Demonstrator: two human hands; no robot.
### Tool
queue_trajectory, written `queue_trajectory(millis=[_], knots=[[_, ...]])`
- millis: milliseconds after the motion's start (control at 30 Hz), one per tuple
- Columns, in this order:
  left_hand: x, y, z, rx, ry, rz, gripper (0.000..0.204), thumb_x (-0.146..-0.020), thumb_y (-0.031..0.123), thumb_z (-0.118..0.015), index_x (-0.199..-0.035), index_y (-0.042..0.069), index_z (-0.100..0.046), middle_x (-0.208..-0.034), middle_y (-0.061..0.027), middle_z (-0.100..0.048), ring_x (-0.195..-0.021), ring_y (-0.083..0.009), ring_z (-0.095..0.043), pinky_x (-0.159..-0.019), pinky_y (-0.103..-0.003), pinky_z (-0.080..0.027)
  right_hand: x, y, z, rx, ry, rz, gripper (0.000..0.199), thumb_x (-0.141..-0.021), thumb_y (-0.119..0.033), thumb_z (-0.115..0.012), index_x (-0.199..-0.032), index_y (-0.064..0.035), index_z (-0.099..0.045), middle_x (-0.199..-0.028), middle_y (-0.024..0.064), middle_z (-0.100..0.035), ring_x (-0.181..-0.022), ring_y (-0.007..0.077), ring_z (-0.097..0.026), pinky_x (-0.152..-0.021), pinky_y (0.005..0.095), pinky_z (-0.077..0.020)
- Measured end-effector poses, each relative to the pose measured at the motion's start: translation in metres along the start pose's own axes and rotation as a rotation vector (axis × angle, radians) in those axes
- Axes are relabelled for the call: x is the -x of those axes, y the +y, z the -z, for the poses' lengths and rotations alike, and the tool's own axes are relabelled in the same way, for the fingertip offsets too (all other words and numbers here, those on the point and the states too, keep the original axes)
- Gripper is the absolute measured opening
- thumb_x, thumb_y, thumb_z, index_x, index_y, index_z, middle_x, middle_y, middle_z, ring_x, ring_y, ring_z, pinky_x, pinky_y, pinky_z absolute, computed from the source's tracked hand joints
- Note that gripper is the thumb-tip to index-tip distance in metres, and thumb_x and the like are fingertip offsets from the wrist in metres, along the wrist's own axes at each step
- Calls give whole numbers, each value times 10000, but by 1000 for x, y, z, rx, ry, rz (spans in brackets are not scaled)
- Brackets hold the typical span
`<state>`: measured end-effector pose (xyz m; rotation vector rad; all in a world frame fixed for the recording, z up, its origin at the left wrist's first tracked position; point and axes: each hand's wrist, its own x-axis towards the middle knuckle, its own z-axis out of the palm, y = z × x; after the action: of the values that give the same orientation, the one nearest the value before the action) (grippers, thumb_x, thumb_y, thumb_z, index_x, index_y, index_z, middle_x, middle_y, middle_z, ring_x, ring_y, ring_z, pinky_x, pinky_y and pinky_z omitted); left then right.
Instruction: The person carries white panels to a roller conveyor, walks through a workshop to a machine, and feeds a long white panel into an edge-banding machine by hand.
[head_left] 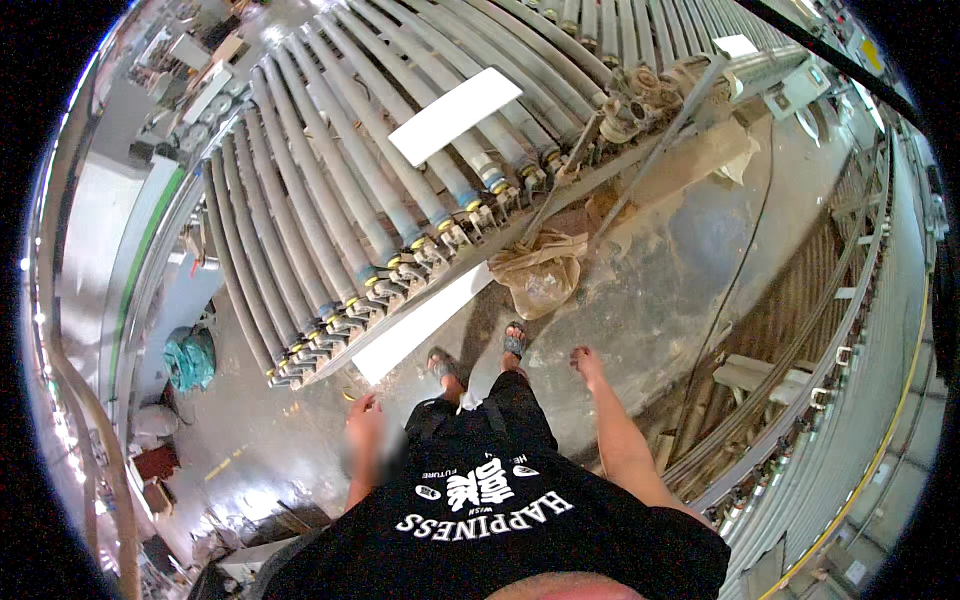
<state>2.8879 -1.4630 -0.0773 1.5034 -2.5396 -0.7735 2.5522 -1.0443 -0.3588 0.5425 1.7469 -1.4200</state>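
Note:
I stand on a stained concrete floor [660, 270], looking down at my black shirt and sandalled feet [480, 355]. My left hand [364, 412] hangs by my left hip with its fingers loosely apart and nothing in it. My right hand [586, 362] hangs out to the right, fingers also apart and holding nothing. Neither hand touches anything. A white flat board [425, 322] lies on the floor just ahead of my left hand, along the end of a roller conveyor [330, 200].
A long bank of grey rollers fills the upper left, with a white panel [455, 115] lying on it. A crumpled brown plastic bag [540, 275] lies ahead of my feet. Another conveyor frame [850, 330] curves along the right. A teal bundle [190, 358] sits at the left.

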Motion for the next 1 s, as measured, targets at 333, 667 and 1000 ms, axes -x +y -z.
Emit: queue_trajectory(millis=[333,667,1000], knots=[[145,-268,-70,363,-70,287,291,-1085,248,-548,-1275,53,-651,-1104,-99,-685,-1011,-242,-660,-917,-411,-538,26,-62,-103,735,-143,192,303,-1039,-204,-578,-1251,-2,-654,-1080,129,-694,-801,217,-673,-723,404,-561],[378,-399,-136,563,47,684,283,-1071,232,-563,-1271,56,-657,-1105,-124,-685,-993,-267,-671,-901,-408,-557,123,24,-237,966,-229,264,302,-950,-180,-662,-1217,-42,-693,-1038,123,-715,-763,222,-673,-632,382,-575],[380,-570,-74,560,106,603,331,-1018,237,-651,-1301,65,-663,-1043,-132,-722,-947,-257,-704,-860,-389,-584,201,140,-354,1062,-499,218,268,-970,-198,-665,-1132,11,-705,-975,128,-718,-831,233,-674,-717,398,-555]])
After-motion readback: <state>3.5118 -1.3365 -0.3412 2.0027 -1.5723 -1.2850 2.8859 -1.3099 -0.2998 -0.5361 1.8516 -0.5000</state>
